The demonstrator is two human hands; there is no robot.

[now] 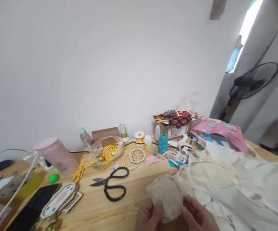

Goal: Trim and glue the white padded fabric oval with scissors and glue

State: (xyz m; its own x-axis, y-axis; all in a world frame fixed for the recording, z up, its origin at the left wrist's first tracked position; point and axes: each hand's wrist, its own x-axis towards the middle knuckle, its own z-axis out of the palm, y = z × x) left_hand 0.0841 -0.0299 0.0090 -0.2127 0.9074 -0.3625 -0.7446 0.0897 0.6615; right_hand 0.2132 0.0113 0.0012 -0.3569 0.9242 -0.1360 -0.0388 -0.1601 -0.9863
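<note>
Near the front edge of the table, both hands hold a rounded, off-white piece of cloth-like material [169, 195]; its exact kind is unclear. My left hand [150, 215] pinches its lower left side, thumb on top. At its right edge, the thumb and fingers of my right hand [196, 215] are closed on it. Rumpled cream-white cloth [240, 183] lies to the right and seems to touch the piece's upper corner. To the left, black-handled scissors [105, 183] lie with their blades slightly apart.
Behind stand a teal thread cone [163, 143], a glue bottle [148, 143] and a cardboard box [177, 131] of patterned fabric. On the left are a pink tumbler [58, 157], a phone [34, 207], decorated plaques [59, 200] and a plastic bag [95, 149] with yellow cords.
</note>
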